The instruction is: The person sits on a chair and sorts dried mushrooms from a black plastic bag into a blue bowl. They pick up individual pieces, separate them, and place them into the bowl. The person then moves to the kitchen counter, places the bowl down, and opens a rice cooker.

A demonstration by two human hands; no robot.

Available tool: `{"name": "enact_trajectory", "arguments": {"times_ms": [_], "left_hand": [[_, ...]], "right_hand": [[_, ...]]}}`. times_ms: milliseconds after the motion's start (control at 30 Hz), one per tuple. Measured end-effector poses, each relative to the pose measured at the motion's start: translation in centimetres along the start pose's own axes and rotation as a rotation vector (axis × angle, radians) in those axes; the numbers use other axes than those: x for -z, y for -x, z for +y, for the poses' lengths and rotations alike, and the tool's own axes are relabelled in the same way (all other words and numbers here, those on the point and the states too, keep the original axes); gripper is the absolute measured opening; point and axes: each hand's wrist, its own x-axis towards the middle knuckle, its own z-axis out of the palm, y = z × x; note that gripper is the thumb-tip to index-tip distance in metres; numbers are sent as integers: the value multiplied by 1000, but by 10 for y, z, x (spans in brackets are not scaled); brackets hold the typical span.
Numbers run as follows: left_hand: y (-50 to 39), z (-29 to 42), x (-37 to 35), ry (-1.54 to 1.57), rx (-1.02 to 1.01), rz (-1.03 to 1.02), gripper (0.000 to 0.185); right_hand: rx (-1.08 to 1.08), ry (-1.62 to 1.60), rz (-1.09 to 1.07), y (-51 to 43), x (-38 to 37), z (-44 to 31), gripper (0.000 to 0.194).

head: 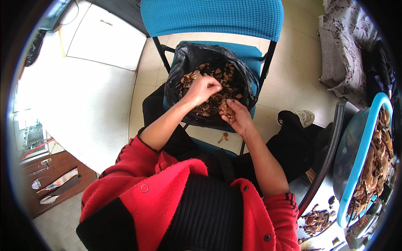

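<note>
A black plastic bag (185,56) stands with its mouth wide on the seat of a blue-covered folding chair (213,17). Loose brown pieces that look like mushrooms (205,109) lie inside it. My left hand (204,89) is over the bag's mouth, fingers curled towards the thumb; whether anything is pinched there is hidden. At the bag's near right rim, my right hand (241,117) is turned palm up, cupping a clump of brown mushroom pieces (227,112). The two hands are apart.
At right, a blue-rimmed plastic basin (361,169) is heaped with similar brown pieces. A small pile (317,219) lies beside it on a light surface. One mushroom (225,136) is on the tiled floor. A white cabinet (103,34) stands left; patterned cloth (339,47) hangs right.
</note>
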Motion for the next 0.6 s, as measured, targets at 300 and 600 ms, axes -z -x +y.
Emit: {"name": "enact_trajectory", "arguments": {"times_ms": [300,600], "left_hand": [[-78,-62,-36,-361,141,182,26],[-45,-37,-4,652,454,-65,13]], "right_hand": [[-4,35,-10,1,0,-1,15],[6,1,54,-1,-1,-1,18]]}}
